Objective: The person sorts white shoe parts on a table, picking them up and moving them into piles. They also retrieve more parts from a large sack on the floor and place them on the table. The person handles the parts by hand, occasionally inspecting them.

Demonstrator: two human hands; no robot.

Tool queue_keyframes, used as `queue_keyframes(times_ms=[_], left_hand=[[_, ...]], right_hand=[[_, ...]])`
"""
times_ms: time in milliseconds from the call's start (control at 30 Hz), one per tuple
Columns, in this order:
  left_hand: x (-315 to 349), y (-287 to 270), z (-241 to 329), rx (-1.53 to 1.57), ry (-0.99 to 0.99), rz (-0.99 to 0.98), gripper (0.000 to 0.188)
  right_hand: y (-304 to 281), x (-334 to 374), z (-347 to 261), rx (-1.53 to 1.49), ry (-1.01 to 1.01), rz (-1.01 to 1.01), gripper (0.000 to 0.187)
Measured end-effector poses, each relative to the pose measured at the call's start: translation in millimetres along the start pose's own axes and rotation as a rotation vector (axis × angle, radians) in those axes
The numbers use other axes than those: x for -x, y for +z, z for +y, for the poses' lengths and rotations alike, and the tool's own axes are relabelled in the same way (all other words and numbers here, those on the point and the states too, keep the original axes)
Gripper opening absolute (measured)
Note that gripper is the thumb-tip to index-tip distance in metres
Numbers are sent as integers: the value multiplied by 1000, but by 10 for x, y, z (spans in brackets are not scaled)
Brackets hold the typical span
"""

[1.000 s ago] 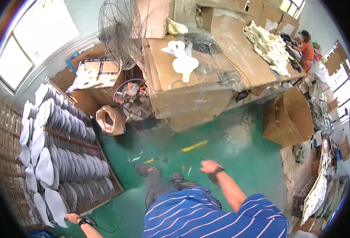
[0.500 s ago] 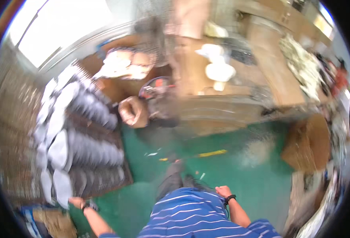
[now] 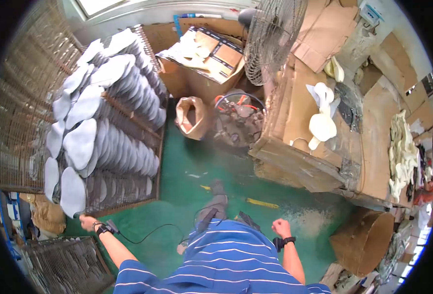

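A tall wire rack (image 3: 134, 201) at my left is filled with rows of flat, pale grey, sole-shaped pieces (image 3: 80, 142). My left hand (image 3: 87, 223) is closed at the rack's near corner, just beneath the lowest piece (image 3: 73, 192). Its fingertips are partly hidden there, but they appear to grip the rack. My right hand (image 3: 281, 229) hangs by my right side, fingers curled into a loose fist, with nothing visible in it. Both wrists wear black bands, and a thin black cable (image 3: 152, 228) runs from the left one toward my body.
Ahead stand an open paper bag (image 3: 191, 117), a wire-rimmed basket (image 3: 241, 125) and a fan (image 3: 270, 41). A cardboard-covered table (image 3: 295, 164) holds white curved pieces (image 3: 323, 125). A cardboard box (image 3: 361, 240) sits right; a slatted rack (image 3: 67, 267) lies behind my left hand.
The blurred view has steadied and turned toward the left, so the table sits lower and farther right. My left hand stays at the rack's corner; my right hand remains curled at my side.
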State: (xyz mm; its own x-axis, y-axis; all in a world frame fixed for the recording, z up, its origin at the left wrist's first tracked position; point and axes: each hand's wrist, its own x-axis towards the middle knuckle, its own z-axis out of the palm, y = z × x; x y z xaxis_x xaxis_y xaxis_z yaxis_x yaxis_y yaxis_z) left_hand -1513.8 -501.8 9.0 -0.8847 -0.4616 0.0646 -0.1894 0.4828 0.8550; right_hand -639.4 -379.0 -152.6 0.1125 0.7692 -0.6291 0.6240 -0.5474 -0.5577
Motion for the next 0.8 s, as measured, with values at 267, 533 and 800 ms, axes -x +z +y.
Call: queue_keyframes(times_ms=[267, 533, 800], left_hand=[[2791, 542, 323, 224, 503, -586, 34], [6184, 13, 2065, 537, 1178, -1655, 36], [6602, 1326, 481, -263, 527, -2023, 48]], right_hand=[[-925, -150, -2620, -417, -289, -12, 42], [-1060, -355, -3655, -1678, -197, -569, 78], [-1130, -255, -4005, -1204, -451, -499, 72]])
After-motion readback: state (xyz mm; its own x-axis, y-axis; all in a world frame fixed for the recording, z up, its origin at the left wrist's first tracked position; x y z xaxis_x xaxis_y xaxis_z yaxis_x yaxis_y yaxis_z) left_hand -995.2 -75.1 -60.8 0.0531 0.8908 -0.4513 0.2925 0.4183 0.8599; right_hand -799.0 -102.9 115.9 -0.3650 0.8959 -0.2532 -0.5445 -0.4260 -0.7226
